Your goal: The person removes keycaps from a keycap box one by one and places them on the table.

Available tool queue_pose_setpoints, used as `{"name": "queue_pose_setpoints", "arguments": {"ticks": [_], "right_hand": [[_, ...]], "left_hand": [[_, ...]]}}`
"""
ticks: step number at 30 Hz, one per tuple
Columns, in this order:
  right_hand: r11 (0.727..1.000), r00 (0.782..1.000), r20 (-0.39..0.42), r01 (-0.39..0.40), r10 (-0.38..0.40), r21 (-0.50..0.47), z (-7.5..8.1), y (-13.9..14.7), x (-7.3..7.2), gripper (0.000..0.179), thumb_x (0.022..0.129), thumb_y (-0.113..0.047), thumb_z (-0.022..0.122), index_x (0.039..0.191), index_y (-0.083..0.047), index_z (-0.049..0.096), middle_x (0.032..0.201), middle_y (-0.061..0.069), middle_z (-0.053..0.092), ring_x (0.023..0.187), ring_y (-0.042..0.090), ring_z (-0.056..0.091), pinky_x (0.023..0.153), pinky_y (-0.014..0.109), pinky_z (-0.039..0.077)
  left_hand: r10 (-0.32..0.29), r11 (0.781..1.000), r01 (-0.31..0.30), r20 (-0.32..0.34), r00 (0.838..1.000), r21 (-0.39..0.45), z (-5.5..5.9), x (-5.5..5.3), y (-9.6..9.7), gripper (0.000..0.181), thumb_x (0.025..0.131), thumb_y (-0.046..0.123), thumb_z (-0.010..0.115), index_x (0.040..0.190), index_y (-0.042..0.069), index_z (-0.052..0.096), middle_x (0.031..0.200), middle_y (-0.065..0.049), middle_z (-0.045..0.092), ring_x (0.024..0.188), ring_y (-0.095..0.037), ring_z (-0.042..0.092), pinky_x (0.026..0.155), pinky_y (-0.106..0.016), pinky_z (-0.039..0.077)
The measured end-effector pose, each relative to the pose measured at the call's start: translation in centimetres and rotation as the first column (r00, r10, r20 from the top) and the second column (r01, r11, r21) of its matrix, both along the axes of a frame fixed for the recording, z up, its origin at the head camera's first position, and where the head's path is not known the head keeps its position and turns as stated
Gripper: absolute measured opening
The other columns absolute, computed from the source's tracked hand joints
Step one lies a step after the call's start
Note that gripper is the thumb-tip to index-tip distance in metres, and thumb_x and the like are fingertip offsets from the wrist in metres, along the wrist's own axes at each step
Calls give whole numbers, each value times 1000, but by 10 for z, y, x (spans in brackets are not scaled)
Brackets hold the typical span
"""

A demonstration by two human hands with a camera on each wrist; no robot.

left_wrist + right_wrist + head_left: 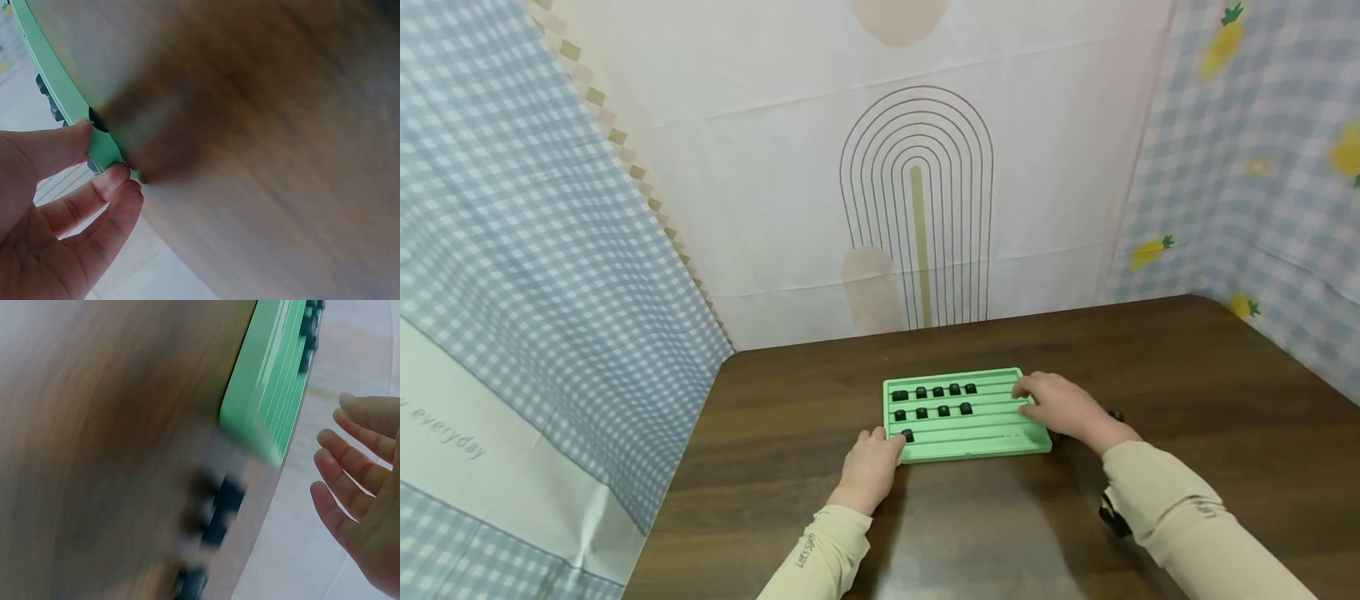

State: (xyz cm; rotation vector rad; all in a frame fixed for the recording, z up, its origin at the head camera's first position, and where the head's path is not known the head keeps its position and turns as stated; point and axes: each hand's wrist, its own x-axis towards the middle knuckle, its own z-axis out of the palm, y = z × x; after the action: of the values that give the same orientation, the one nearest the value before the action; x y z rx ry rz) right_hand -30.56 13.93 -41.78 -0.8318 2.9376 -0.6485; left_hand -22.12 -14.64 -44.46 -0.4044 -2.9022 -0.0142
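Note:
A light green tray (973, 453) with raised ridges lies on the table. Small black keycaps (943, 411) sit in rows on it, several in the two farther rows and one at the left of the near row. My left hand (869, 467) grips the tray's near left corner; in the left wrist view, thumb and fingers (115, 178) pinch its edge. Over the tray's right end is my right hand (1063, 408), fingers loosely bent. The right wrist view shows that hand (369, 487) holding nothing, apart from the tray (250, 387).
Several black pieces (228, 495), blurred, lie on the brown table (790, 400) beyond the tray's right end, partly hidden by my right arm in the head view. A patterned cloth (775, 208) hangs behind the table, with checked cloth at both sides.

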Motion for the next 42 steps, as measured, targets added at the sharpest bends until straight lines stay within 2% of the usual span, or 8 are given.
{"name": "queue_pose_setpoints", "arguments": {"ticks": [4,15,19,23,27,33,38,42], "right_hand": [[998,998,-4,-57,57,-6,-5,-28,2,20,86,-12,61,105,-7,64,107,9,64,103,30,58,84,45,48],[991,991,-21,-135,134,-24,-24,-118,13,24,85,-14,63,108,-10,64,110,5,64,103,24,59,85,42,49],[992,988,-87,-124,124,11,-30,-138,16,19,82,-11,63,101,-10,66,99,4,64,92,22,61,75,37,50],[990,974,-184,-119,130,72,-36,-149,19,10,82,-9,62,91,-11,67,87,2,62,79,19,59,63,33,49],[990,960,-250,-110,129,87,-35,-153,20,7,82,-9,63,87,-11,66,84,2,62,77,20,59,60,32,49],[989,961,-245,-101,126,109,-32,-152,21,7,83,-11,63,89,-13,67,86,1,62,77,19,59,61,32,49],[988,961,-249,-96,124,121,-32,-153,22,7,84,-13,63,90,-14,66,87,0,62,77,19,58,62,33,50],[990,961,-258,-77,105,117,-32,-151,24,6,84,-13,63,89,-13,65,87,1,63,80,19,59,62,33,50]], "left_hand": [[4,1000,-4,-9,1000,-29,1,2,2,6,85,15,64,91,16,62,85,-9,58,75,-24,54,56,-31,51],[9,997,-12,-46,999,-72,2,6,5,12,84,9,63,93,18,62,85,-9,58,75,-24,55,54,-31,51],[-5,996,-1,-72,997,-94,-1,6,5,9,83,17,65,91,18,62,84,-8,58,73,-23,54,54,-29,51],[-10,994,0,-86,996,-114,-4,5,3,11,82,21,67,90,18,61,84,-7,58,72,-22,54,56,-28,51],[-12,994,2,-97,995,-108,-5,4,0,12,82,20,67,91,17,60,85,-7,58,73,-22,53,58,-28,51],[4,996,-10,-66,998,-86,-2,6,2,13,82,20,67,93,16,60,87,-8,57,76,-23,54,55,-28,51],[38,990,-41,-24,999,-137,1,6,5,14,84,17,66,97,16,61,88,-9,58,77,-23,56,53,-29,51],[31,985,-34,-17,999,-171,4,6,5,12,84,19,65,95,16,62,86,-8,58,76,-22,56,56,-29,52]]}}
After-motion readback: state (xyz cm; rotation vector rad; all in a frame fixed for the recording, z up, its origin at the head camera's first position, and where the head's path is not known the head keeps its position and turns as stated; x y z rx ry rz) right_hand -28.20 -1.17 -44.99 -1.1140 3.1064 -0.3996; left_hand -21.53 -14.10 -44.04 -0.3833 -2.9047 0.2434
